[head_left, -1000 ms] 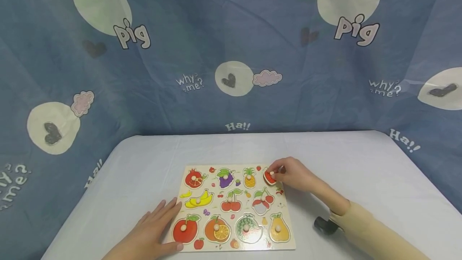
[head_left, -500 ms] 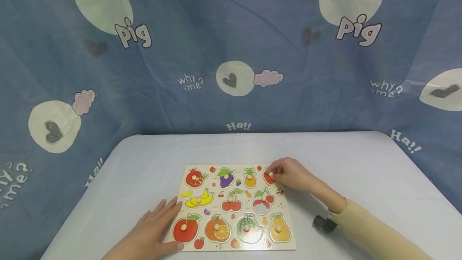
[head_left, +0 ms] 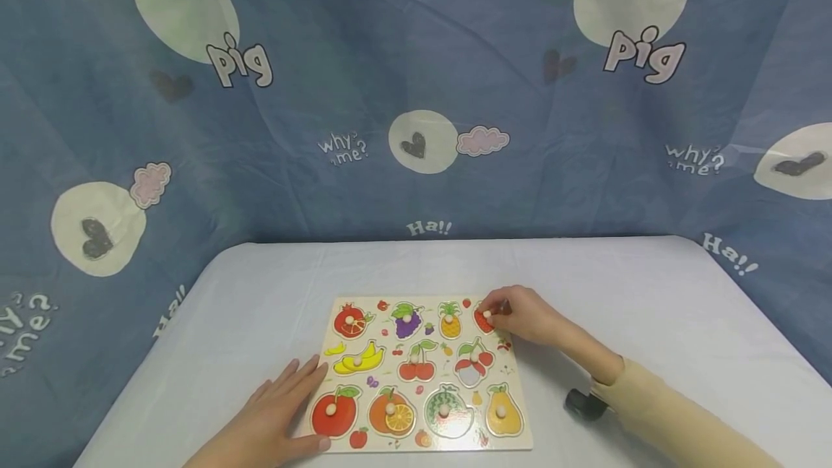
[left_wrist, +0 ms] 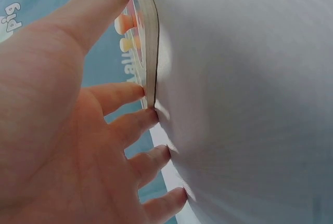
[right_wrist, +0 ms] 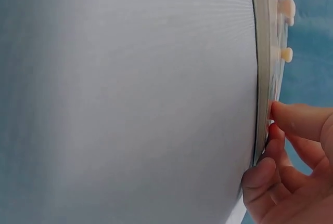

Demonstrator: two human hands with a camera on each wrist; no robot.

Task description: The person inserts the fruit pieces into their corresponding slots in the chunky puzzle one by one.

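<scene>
A wooden fruit puzzle board (head_left: 455,374) with knobbed pieces lies flat on the white table. At its top right corner, my right hand (head_left: 529,314) pinches the knob of a red strawberry puzzle piece (head_left: 482,319), which sits in its recess, partly hidden by the fingers. In the right wrist view, thumb and index finger (right_wrist: 296,120) come close together at the board's edge. My left hand (head_left: 276,410) rests at the board's left edge with fingers spread. The left wrist view shows its fingertips touching the board's side (left_wrist: 151,52) and the tabletop.
Pomegranate (head_left: 349,321), grape (head_left: 406,320), pineapple (head_left: 449,319), banana (head_left: 364,361), apple (head_left: 334,416), orange (head_left: 383,410), watermelon (head_left: 447,417) and pear (head_left: 503,417) pieces lie in the board. A black device (head_left: 585,405) sits at the right sleeve. A blue printed cloth (head_left: 416,56) hangs behind the table.
The strawberry piece, a second ago tilted with its pale edge showing, has dropped flat into its recess under my right hand. My left hand has stayed in place.
</scene>
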